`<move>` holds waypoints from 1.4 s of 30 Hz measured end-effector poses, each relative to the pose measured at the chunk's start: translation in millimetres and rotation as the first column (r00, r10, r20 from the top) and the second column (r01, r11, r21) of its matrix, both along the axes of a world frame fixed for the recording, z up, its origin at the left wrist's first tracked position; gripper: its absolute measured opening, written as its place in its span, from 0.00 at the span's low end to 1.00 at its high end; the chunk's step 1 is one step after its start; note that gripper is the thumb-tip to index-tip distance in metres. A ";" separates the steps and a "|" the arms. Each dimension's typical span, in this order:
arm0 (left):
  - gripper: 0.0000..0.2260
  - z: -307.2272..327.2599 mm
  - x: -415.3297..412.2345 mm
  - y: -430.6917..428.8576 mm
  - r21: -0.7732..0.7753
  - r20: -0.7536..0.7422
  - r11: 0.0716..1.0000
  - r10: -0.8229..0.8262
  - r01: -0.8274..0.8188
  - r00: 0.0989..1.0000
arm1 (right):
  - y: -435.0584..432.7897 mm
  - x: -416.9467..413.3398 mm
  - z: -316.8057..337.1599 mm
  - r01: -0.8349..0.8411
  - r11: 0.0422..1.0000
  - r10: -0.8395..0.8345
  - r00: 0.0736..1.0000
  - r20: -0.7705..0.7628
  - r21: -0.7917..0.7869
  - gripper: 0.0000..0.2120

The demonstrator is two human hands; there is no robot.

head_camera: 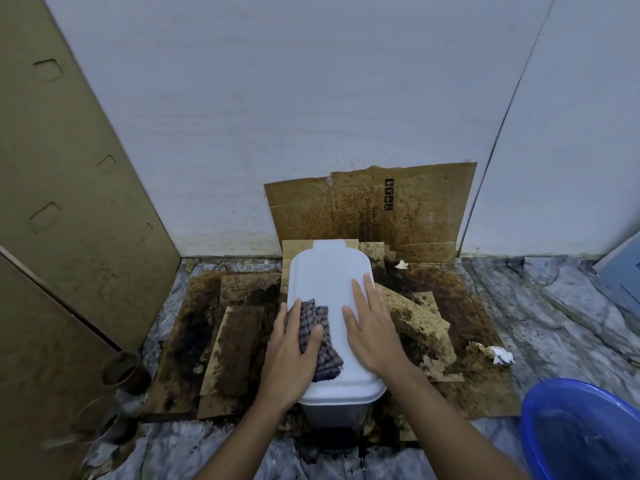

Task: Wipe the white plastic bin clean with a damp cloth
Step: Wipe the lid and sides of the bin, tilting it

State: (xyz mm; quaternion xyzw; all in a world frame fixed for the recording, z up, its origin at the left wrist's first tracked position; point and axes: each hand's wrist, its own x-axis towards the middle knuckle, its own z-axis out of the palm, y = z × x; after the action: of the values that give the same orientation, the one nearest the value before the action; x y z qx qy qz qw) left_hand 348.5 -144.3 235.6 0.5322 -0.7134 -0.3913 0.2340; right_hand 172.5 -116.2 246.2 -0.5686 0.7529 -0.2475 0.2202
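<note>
The white plastic bin (329,271) stands on the floor in the middle of the view, its lid closed and facing up. A checked blue-grey cloth (320,336) lies on the left half of the lid. My left hand (294,355) presses down on the cloth, with the thumb over its right side and fingers over its left edge. My right hand (372,327) lies flat on the right half of the lid, fingers spread, holding nothing.
Stained, mouldy cardboard (239,341) covers the floor around the bin and leans on the wall behind. A blue basin (581,427) sits at the lower right. Cardboard tubes (121,370) and tall boxes stand on the left. Crumpled tissue (498,355) lies on the right.
</note>
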 end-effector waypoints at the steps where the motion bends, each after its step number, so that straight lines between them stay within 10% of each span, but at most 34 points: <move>1: 0.32 1.4 -3.0 -7.0 -0.002 0.000 1.000 -0.006 0.006 1.000 | 0.4 -0.2 -1.2 -0.001 1.000 0.001 1.000 -0.001 -0.011 0.29; 18: 0.28 13.6 -54.1 -156.4 -0.040 0.118 0.994 -0.098 0.104 0.988 | 3.1 -2.6 -6.4 -0.010 0.997 0.013 0.999 0.045 -0.072 0.29; 42: 0.27 1.2 16.0 19.5 0.063 -0.241 0.995 -0.060 0.077 0.969 | 8.1 -10.5 -4.2 -0.030 0.999 0.032 0.997 0.065 -0.032 0.30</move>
State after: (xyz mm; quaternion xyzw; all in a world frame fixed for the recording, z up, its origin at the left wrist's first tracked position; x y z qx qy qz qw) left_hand 364.5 -124.8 236.8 0.4644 -0.6835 -0.4856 0.2851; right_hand 162.0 -108.1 242.0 -0.5751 0.7324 -0.2744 0.2397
